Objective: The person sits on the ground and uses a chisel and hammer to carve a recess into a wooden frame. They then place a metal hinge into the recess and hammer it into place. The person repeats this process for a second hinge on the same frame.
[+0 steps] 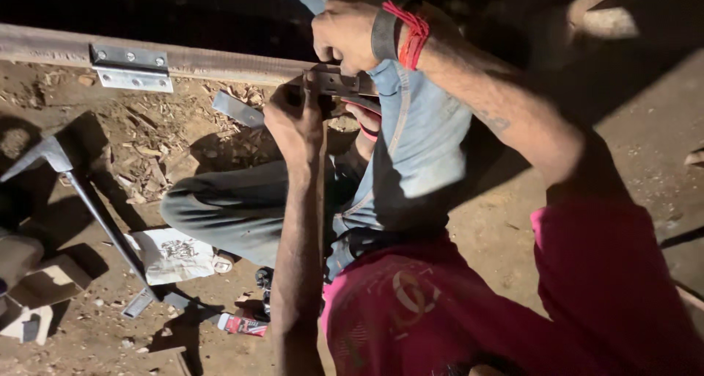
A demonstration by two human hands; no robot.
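Observation:
I sit on a dirt floor in a pink shirt and jeans. A long wooden board (220,62) lies on edge across the top. My right hand (345,31), with a red thread and a dark band at the wrist, is curled over a small metal hinge plate (339,82) on the board's edge. Just below and to the left, my left hand (293,119) is closed in a fist around a dark tool whose tip meets that plate. The tool is mostly hidden by my fingers. A second, bright hinge (132,68) is fixed to the board farther left.
Wood chips (147,145) litter the ground under the board. A flat metal piece (238,109) lies beside my left hand. At the left are a long-handled metal hammer (95,207), a crumpled white paper bag (174,255), a small red and white tube (246,325) and cardboard (37,291).

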